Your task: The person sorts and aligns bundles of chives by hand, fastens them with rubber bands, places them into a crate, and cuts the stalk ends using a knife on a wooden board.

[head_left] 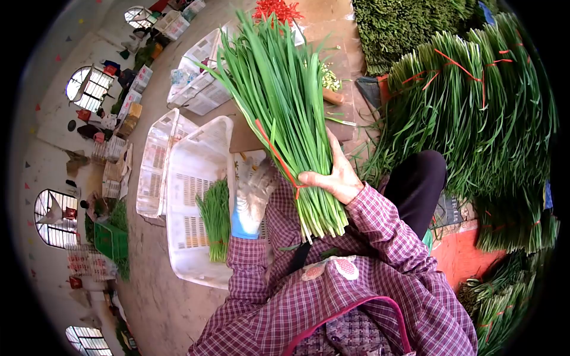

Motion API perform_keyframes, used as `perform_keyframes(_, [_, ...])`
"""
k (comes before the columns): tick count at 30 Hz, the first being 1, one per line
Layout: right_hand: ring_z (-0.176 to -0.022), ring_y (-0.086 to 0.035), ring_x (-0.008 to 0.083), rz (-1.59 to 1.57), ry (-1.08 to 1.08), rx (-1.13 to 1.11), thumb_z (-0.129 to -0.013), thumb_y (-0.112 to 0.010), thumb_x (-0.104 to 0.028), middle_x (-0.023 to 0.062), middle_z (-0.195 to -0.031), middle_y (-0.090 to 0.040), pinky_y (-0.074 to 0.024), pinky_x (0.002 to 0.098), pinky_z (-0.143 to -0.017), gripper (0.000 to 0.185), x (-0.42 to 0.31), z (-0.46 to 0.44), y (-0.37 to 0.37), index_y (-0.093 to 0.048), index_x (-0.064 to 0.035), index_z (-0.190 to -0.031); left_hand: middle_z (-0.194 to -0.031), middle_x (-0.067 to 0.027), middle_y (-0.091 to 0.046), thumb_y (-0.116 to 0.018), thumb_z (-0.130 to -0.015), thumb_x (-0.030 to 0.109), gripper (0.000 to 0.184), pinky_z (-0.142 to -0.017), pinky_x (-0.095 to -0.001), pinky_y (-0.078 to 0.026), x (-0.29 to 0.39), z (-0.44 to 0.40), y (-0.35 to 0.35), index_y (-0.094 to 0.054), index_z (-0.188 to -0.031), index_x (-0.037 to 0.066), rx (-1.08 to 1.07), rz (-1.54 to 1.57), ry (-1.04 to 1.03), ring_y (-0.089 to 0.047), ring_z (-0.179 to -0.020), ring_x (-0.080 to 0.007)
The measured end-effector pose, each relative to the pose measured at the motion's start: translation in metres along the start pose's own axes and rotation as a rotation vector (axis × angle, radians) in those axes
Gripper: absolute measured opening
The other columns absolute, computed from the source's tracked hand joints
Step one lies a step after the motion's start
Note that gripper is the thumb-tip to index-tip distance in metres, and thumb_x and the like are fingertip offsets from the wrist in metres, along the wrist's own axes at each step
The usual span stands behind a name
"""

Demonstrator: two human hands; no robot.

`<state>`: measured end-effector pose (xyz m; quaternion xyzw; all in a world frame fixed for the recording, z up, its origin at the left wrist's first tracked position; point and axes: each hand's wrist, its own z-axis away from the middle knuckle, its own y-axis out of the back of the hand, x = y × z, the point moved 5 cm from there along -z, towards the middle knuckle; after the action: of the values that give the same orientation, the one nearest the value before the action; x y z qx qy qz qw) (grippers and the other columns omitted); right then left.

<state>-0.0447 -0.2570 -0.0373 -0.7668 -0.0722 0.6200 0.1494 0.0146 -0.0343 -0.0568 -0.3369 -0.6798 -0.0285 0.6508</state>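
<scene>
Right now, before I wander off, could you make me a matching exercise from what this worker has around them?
1. Left hand
2. Right hand
3. Nearest white crate
4. Tied green bundles

A. Has greens lying inside
B. Bare, gripping a long green bunch
C. Piled along the picture's right side
D. Gloved, with a blue cuff

Pairs: 1-D; 2-B; 3-A; 4-C

You've got one gloved left hand [252, 193], one bare right hand [336, 178]. One held bundle [291, 133], one crated bundle [214, 216] in the nearest white crate [202, 274]. Left: one green crate [111, 243], four arched windows [55, 218].
</scene>
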Motion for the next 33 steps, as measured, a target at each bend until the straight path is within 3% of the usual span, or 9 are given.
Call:
perform_keyframes(3, [-0.132,-0.04,0.0264,-0.154,-0.065,-0.059,-0.073,-0.082,-0.022,0.0176,-0.143,-0.04,-0.0317,0.0379,-0.111,0.109,-0.012,0.0,-0.009,-0.008,-0.0029,-0.151,-0.149,-0.0182,-0.031,-0.066,-0.077,0.064,0.105,-0.109,-0.0457,-0.034,-0.031,0.014,0.014,-0.017,-0.15,0.008,-0.007,0.216,0.278,-0.035,-0.135,-0.0327])
perform_keyframes(7, [-0.128,-0.044,0.0236,-0.187,-0.151,-0.141,-0.077,-0.078,-0.022,0.0153,-0.14,-0.044,-0.0376,0.0374,-0.107,0.1,-0.004,-0.003,-0.016,-0.013,-0.0065,-0.151,-0.147,-0.0176,-0.034,-0.052,-0.069,0.084,0.116,-0.112,-0.0455,-0.032,-0.026,0.0,-0.06,-0.025,-0.148,0.003,-0.089,-0.185,0.219,-0.04,-0.132,-0.0316])
perform_keyframes(9, [-0.126,-0.046,0.0229,-0.199,-0.202,-0.187,-0.079,-0.076,-0.024,0.0143,-0.138,-0.046,-0.0396,0.0375,-0.105,0.097,0.008,-0.003,-0.017,-0.014,-0.0075,-0.151,-0.146,-0.016,-0.037,-0.045,-0.07,0.086,0.113,-0.111,-0.045,-0.034,-0.045,-0.001,-0.046,-0.027,-0.147,0.005,-0.006,-0.047,0.302,-0.04,-0.132,-0.0308])
perform_keyframes(17, [-0.142,-0.022,0.0244,-0.096,-0.09,-0.386,-0.086,-0.07,-0.04,0.0168,-0.153,-0.023,-0.0244,0.0369,-0.115,0.104,-0.013,0.003,-0.035,0.003,-0.0058,-0.152,-0.143,-0.016,-0.041,-0.055,-0.085,0.048,0.081,-0.104,-0.0394,-0.042,-0.052,-0.02,-0.043,-0.028,-0.146,0.002,-0.264,0.528,0.182,-0.049,-0.123,-0.028])
perform_keyframes(20, [-0.139,-0.029,0.0305,0.161,0.086,-0.286,-0.084,-0.065,-0.055,0.0193,-0.15,-0.03,-0.0266,0.0425,-0.113,0.099,-0.006,0.0,-0.031,-0.013,-0.0048,-0.151,-0.142,-0.016,-0.042,-0.059,-0.091,0.033,0.071,-0.102,-0.0373,-0.045,-0.051,-0.022,-0.038,-0.028,-0.146,0.002,-0.293,0.58,0.149,-0.052,-0.12,-0.0269])
perform_keyframes(21, [-0.134,-0.033,0.0339,0.556,0.133,-0.231,-0.081,-0.062,-0.063,0.0207,-0.145,-0.034,-0.0288,0.0457,-0.11,0.097,-0.019,-0.001,-0.025,-0.022,-0.0043,-0.148,-0.142,-0.016,-0.042,-0.06,-0.093,0.028,0.068,-0.101,-0.0365,-0.046,-0.049,-0.023,-0.036,-0.028,-0.146,0.001,-0.268,0.557,0.131,-0.053,-0.119,-0.0265])
perform_keyframes(23, [-0.12,-0.043,0.0397,0.967,0.265,-0.071,-0.073,-0.055,-0.077,0.0226,-0.133,-0.044,-0.0351,0.051,-0.101,0.1,-0.026,-0.003,-0.019,-0.043,-0.003,-0.138,-0.142,-0.0156,-0.042,-0.057,-0.088,0.04,0.074,-0.102,-0.0381,-0.045,-0.053,-0.021,-0.035,-0.028,-0.146,0.002,-0.161,0.471,0.112,-0.051,-0.121,-0.0272])
perform_keyframes(27, [-0.118,-0.045,0.0391,1.018,0.25,0.027,-0.074,-0.06,-0.073,0.0222,-0.13,-0.046,-0.0365,0.0485,-0.1,0.096,-0.036,-0.001,-0.014,-0.043,-0.003,-0.138,-0.144,-0.0141,-0.04,-0.042,-0.072,0.086,0.109,-0.108,-0.0443,-0.039,-0.055,-0.016,-0.036,-0.03,-0.146,0.006,0.235,0.121,0.029,-0.043,-0.13,-0.0301])
perform_keyframes(33, [-0.082,-0.063,0.03,0.743,0.425,0.205,-0.084,-0.068,-0.022,0.0123,-0.099,-0.058,-0.0511,0.0374,-0.072,0.033,-0.086,0.01,-0.008,-0.057,-0.0062,-0.111,-0.134,-0.0114,-0.051,-0.05,-0.077,0.077,0.094,-0.099,-0.0417,-0.048,-0.035,-0.014,-0.052,-0.04,-0.14,0.008,0.229,0.043,-0.018,-0.052,-0.12,-0.0266])
